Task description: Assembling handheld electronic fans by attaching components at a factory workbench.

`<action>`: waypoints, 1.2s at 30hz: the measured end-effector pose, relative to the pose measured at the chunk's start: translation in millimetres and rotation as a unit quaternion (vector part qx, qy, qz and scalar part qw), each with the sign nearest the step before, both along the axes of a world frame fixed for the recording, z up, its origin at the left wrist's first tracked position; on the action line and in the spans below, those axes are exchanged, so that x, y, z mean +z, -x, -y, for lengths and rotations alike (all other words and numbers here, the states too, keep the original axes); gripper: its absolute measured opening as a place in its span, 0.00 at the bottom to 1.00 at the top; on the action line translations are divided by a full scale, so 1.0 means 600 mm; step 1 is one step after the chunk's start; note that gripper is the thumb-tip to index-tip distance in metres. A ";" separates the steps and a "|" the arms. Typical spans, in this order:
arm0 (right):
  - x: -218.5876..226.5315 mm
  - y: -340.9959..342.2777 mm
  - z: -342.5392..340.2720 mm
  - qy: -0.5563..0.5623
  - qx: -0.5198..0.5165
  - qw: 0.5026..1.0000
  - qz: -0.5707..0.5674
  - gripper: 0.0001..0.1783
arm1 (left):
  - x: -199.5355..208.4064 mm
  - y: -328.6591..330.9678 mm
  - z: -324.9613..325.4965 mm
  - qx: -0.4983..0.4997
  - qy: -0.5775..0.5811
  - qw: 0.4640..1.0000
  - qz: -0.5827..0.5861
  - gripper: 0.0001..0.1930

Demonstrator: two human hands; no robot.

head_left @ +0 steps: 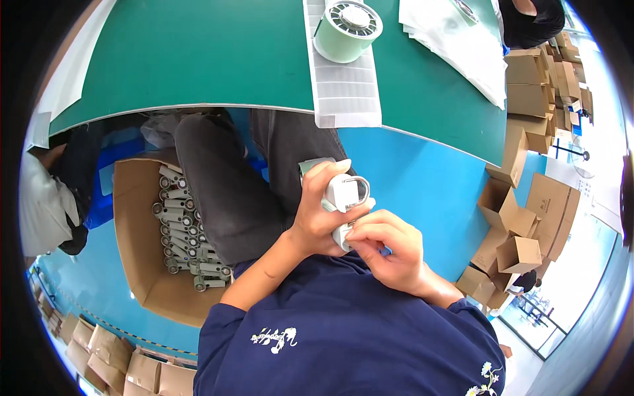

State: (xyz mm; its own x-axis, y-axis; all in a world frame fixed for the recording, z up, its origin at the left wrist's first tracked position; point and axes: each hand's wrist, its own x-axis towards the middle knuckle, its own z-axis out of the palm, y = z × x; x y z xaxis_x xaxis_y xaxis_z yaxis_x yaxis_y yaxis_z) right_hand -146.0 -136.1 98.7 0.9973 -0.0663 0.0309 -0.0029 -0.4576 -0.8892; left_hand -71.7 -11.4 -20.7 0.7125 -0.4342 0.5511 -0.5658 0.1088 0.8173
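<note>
My left hand [316, 216] is wrapped around a white and pale green handheld fan [341, 193], held above my lap. A curved metal loop stands out from its white part, and a green part shows past my fingers. My right hand [391, 249] is closed in a pinch against the white end nearest me; whether something small is between its fingertips is hidden. On the table ahead, a pale green round fan head [348, 32] with a dark slotted top rests on a translucent ribbed strip [346, 92] that hangs over the table's edge.
The green table [211, 59] curves across the front, with stacked white plastic sheets [456, 46] at its right. On my left, an open cardboard box [142, 231] contains several handheld fans [185, 231]. Cardboard boxes [515, 224] crowd the right side. Other people sit at far left and far right.
</note>
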 end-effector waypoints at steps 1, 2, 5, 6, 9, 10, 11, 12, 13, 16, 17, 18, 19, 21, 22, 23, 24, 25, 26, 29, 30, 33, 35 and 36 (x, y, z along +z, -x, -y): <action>-0.001 0.001 0.000 0.000 0.001 1.000 0.000 0.10 | -0.001 0.001 0.000 0.001 0.000 1.000 0.000 0.25; 0.000 0.003 0.000 -0.010 -0.004 1.000 -0.007 0.10 | -0.002 0.001 0.001 0.001 0.001 1.000 0.001 0.25; -0.001 0.004 0.000 -0.019 -0.011 1.000 -0.015 0.10 | -0.002 -0.001 0.001 0.000 0.005 1.000 -0.001 0.25; -0.001 0.004 0.000 -0.018 -0.014 1.000 -0.017 0.10 | -0.001 -0.001 0.001 -0.002 0.006 1.000 -0.005 0.25; -0.001 0.003 0.000 -0.018 0.000 1.000 -0.016 0.10 | 0.002 -0.002 -0.002 -0.006 -0.001 1.000 0.002 0.26; -0.002 0.003 0.001 -0.018 0.000 1.000 -0.016 0.10 | 0.002 -0.002 -0.002 -0.006 -0.001 1.000 0.002 0.26; -0.003 0.003 0.001 -0.015 0.001 1.000 -0.012 0.10 | 0.002 -0.002 -0.002 -0.005 -0.004 1.000 0.004 0.26; -0.003 0.004 0.001 -0.011 0.002 1.000 -0.009 0.10 | 0.002 -0.002 -0.002 -0.005 -0.006 1.000 0.005 0.26; -0.003 0.004 0.001 -0.011 0.001 1.000 -0.009 0.10 | 0.002 -0.001 -0.002 -0.006 -0.006 1.000 0.004 0.26; -0.003 0.004 0.000 -0.005 -0.006 1.000 -0.007 0.10 | 0.001 0.000 -0.001 -0.009 -0.004 1.000 -0.013 0.26; -0.003 0.004 0.000 -0.005 -0.003 1.000 -0.004 0.10 | -0.001 0.001 -0.001 -0.006 -0.004 1.000 -0.008 0.26; -0.003 0.004 0.001 -0.005 0.000 1.000 0.000 0.10 | -0.001 0.001 0.000 -0.003 -0.004 1.000 -0.004 0.26; -0.004 0.004 0.001 -0.005 -0.001 1.000 0.000 0.10 | -0.001 0.001 0.000 -0.004 -0.004 1.000 -0.005 0.26; -0.006 0.004 0.001 -0.006 -0.001 1.000 0.007 0.10 | 0.001 -0.001 0.000 -0.008 -0.003 1.000 -0.011 0.26; -0.006 0.004 0.001 -0.006 -0.002 1.000 0.006 0.10 | 0.002 -0.002 0.000 -0.008 -0.003 1.000 -0.012 0.26; -0.006 0.004 0.001 -0.001 -0.003 1.000 0.004 0.10 | 0.003 -0.003 0.000 -0.007 -0.003 1.000 -0.008 0.26; -0.006 0.005 0.001 0.005 -0.003 1.000 0.002 0.10 | 0.003 -0.003 0.001 -0.006 -0.002 1.000 -0.004 0.26; -0.005 0.006 -0.001 0.005 -0.004 1.000 0.002 0.10 | 0.003 -0.003 0.001 -0.007 -0.002 1.000 -0.004 0.26; -0.005 0.008 -0.003 0.022 -0.012 1.000 0.013 0.10 | 0.002 -0.003 0.001 -0.005 -0.004 1.000 0.000 0.25; -0.014 0.011 -0.011 0.058 -0.024 0.997 0.054 0.11 | 0.002 -0.004 0.000 -0.004 -0.006 1.000 0.005 0.24; -0.017 0.012 -0.013 0.079 -0.028 0.993 0.084 0.11 | 0.001 -0.004 0.001 -0.003 -0.006 1.000 0.005 0.24; -0.016 0.017 -0.020 0.086 -0.049 0.992 0.083 0.13 | 0.004 -0.007 0.002 -0.004 -0.009 1.000 0.008 0.24; -0.019 0.023 -0.025 0.080 -0.054 0.992 0.078 0.14 | -0.006 -0.010 0.001 -0.003 -0.016 0.999 0.034 0.24; -0.020 0.024 -0.026 0.074 -0.059 0.993 0.072 0.15 | -0.010 -0.010 0.001 -0.003 -0.022 0.998 0.061 0.25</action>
State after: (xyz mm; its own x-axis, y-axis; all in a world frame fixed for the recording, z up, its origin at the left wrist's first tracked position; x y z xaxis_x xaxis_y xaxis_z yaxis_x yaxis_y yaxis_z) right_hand -160.7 -120.8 86.6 0.9675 -0.1659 0.1911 0.0588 -0.5872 -0.8073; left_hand -65.6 -12.1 -26.6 0.6386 -0.4644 0.6137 -0.6605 0.0786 0.7467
